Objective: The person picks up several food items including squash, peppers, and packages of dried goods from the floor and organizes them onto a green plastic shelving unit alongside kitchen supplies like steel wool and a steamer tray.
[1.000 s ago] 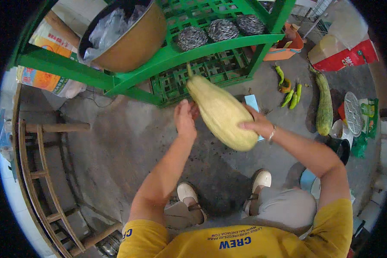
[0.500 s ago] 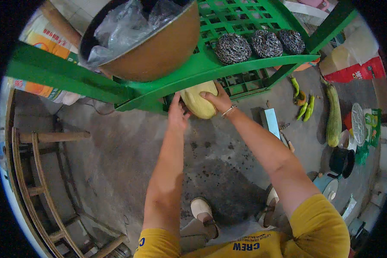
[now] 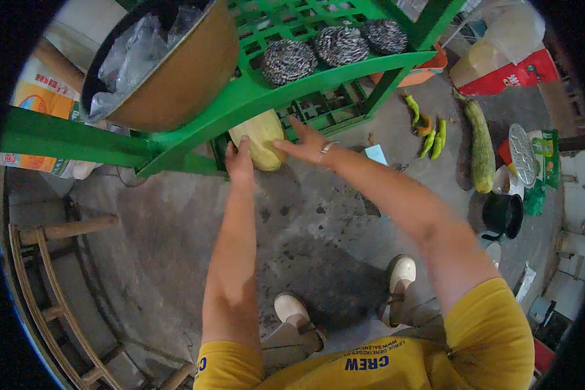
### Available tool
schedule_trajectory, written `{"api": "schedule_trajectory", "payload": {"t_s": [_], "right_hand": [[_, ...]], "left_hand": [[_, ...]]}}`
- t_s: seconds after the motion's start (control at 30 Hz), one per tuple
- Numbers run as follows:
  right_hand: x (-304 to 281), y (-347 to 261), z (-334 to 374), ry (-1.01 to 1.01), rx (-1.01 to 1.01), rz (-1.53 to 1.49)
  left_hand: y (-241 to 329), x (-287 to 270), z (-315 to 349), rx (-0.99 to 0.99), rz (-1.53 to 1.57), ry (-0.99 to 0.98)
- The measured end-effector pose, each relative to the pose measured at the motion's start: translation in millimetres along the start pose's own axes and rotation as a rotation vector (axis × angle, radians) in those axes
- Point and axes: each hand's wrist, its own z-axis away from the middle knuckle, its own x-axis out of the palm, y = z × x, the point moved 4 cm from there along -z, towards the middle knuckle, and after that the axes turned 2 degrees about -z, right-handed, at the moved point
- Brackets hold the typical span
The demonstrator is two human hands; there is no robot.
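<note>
A pale yellow, faintly ridged oval squash sits low at the front edge of the green plastic rack, its far end hidden under the shelf. My left hand is at its left side, fingers stretched and apart, the tips touching the rind. On the right, my right hand is spread open. Its thumb meets the squash while the other fingers point away toward the rack. Neither hand is wrapped around the squash.
On the shelf stand a brown pot with clear plastic bags and three steel wool scourers. Green peppers, a long green gourd and a black pot lie right on the floor. A wooden ladder-like frame stands left.
My right hand has loosened from the squash, its fingers now spread. My left hand stays at the squash's side. The view has shifted, so the scene appears farther left.
</note>
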Motion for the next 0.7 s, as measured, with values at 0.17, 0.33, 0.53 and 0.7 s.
{"api": "schedule_trajectory", "payload": {"t_s": [0.17, 0.33, 0.53, 0.7], "right_hand": [[-109, 35, 90, -0.114, -0.139, 0.31], [-198, 103, 189, 0.403, -0.065, 0.08], [-336, 276, 296, 1.195, 0.576, 0.494], [-382, 380, 336, 0.892, 1.007, 0.354]], "left_hand": [[21, 40, 33, 0.622, -0.942, 0.283], [47, 112, 132, 0.803, -0.747, -0.12], [19, 178, 184, 0.439, -0.557, -0.668], [7, 194, 204, 0.298, -0.578, -0.742]]}}
